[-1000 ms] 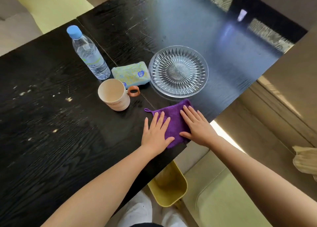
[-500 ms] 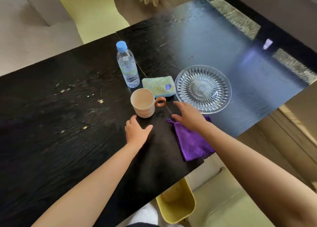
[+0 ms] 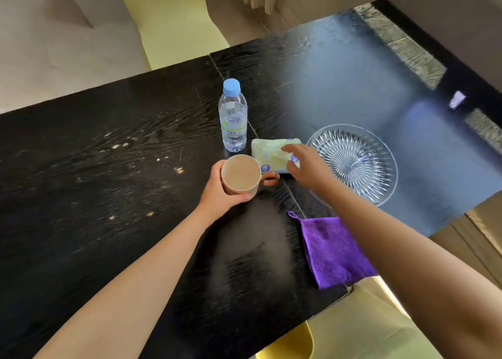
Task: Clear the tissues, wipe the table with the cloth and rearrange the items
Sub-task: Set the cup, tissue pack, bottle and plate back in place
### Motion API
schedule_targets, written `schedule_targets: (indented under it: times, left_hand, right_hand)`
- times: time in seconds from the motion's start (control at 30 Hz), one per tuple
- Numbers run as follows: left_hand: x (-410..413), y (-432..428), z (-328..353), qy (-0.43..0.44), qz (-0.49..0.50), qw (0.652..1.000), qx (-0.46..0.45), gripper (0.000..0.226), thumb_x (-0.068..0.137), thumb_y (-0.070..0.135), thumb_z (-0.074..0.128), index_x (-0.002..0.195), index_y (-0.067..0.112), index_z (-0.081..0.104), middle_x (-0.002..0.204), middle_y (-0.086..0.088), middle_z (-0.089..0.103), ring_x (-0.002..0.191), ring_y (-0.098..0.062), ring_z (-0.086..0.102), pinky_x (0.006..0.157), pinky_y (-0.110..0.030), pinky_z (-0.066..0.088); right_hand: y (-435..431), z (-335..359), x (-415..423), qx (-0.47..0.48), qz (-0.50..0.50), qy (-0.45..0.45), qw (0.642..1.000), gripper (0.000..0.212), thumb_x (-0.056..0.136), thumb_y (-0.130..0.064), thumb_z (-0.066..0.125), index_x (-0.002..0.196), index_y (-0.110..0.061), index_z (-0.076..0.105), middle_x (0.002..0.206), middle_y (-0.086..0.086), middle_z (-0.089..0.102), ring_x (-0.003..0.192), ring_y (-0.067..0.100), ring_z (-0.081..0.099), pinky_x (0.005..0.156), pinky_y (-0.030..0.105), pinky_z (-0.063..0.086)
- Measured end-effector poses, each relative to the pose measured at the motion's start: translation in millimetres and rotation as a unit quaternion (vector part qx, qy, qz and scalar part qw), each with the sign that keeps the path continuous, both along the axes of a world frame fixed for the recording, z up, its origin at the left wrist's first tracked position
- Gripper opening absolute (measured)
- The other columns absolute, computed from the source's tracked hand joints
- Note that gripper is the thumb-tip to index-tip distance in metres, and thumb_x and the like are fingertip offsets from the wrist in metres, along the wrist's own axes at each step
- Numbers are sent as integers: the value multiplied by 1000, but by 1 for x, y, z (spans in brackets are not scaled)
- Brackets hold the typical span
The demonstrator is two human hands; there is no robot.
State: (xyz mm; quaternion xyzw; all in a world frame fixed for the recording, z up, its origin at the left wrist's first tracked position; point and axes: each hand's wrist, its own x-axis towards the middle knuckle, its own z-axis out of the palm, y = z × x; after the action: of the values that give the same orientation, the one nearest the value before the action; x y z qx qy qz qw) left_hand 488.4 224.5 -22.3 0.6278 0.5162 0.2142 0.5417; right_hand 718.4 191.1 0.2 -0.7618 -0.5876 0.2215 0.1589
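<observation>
My left hand is wrapped around the side of a beige mug with an orange handle, standing on the black table. My right hand hovers with spread fingers over the right end of a pale yellow-green tissue pack, and whether it touches the pack is unclear. A folded purple cloth lies flat near the table's front edge, partly under my right forearm. A water bottle with a blue cap stands behind the mug. A clear cut-glass plate sits to the right of the pack.
Pale crumbs or scuffs dot the table's left half. A yellow-green chair stands beyond the far edge, another yellow-green seat and a yellow bin lie below the near edge.
Both hands left the purple cloth and moved forward. My left hand closed on the mug and my right hand reached over the tissue pack. The camera tilted up and to the left.
</observation>
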Motion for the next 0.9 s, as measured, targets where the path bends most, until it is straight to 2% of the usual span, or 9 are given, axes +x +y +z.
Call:
schedule_targets:
  times: [0.1, 0.17, 0.23, 0.3, 0.4, 0.47, 0.6, 0.7, 0.9]
  left_hand:
    - [-5, 3, -2, 6, -10, 1000, 8, 92, 58, 18, 89, 131, 22, 34, 120, 10, 48, 111, -7, 46, 92, -22, 36]
    - [-10, 6, -3, 12, -24, 999, 20, 92, 58, 20, 89, 132, 23, 34, 122, 10, 47, 112, -7, 46, 95, -24, 38]
    - [-14, 8, -6, 20, -37, 999, 34, 97, 57, 22, 90, 135, 26, 32, 129, 9, 45, 118, -8, 45, 99, -24, 36]
    - [-16, 10, -9, 28, -50, 998, 39, 103, 56, 23, 90, 139, 27, 30, 137, 9, 40, 123, -6, 39, 103, -24, 32]
    - [-17, 10, -9, 19, -50, 997, 48, 96, 55, 21, 90, 135, 26, 37, 134, 9, 40, 121, -3, 38, 104, -23, 31]
    - [-20, 10, -10, 10, -41, 998, 47, 93, 54, 20, 90, 132, 26, 40, 132, 8, 42, 120, -4, 40, 102, -22, 31]
    - [-31, 6, -9, 0, -18, 999, 49, 93, 53, 18, 91, 131, 27, 40, 135, 3, 43, 123, -8, 41, 104, -25, 33]
    - [-43, -4, 1, -8, 6, 998, 54, 92, 54, 16, 90, 128, 31, 38, 133, 6, 43, 120, -6, 41, 99, -22, 32]
    - [-79, -38, 30, -38, 67, 996, 48, 96, 54, 12, 90, 130, 31, 34, 128, 9, 45, 118, -8, 44, 98, -24, 33]
  right_hand:
    - [21, -6, 8, -93, 36, -130, 987, 75, 80, -28, 66, 145, -17, 30, 150, 7, 36, 133, 36, 35, 109, 46, 33]
    - [30, -12, 6, -159, 53, -168, 971, 89, 77, -34, 71, 149, -20, 21, 156, 5, 25, 138, 35, 27, 111, 47, 28]
    - [35, -21, 0, -189, 59, -185, 963, 82, 77, -34, 71, 145, -19, 29, 152, 6, 31, 134, 36, 29, 108, 47, 30]
    - [37, -28, -6, -172, 47, -212, 961, 61, 80, -28, 67, 135, -15, 43, 140, 8, 45, 125, 36, 37, 101, 47, 37]
    - [35, -29, -9, -124, 20, -232, 965, 43, 83, -19, 62, 123, -10, 52, 127, 10, 56, 118, 36, 42, 92, 45, 41]
    - [33, -25, -7, -107, 16, -226, 968, 36, 84, -20, 61, 117, -7, 54, 123, 10, 59, 116, 35, 44, 88, 42, 42]
    - [27, -16, -9, -66, 10, -188, 980, 32, 83, -25, 62, 106, -3, 57, 116, 13, 62, 112, 34, 49, 85, 42, 43]
    - [20, -7, -17, -44, 10, -166, 985, 34, 83, -25, 64, 108, -3, 58, 118, 13, 62, 113, 34, 50, 90, 44, 44]
    - [-5, 26, -48, 2, 54, -175, 983, 36, 84, -29, 64, 110, -5, 59, 117, 12, 63, 112, 33, 51, 88, 40, 42]
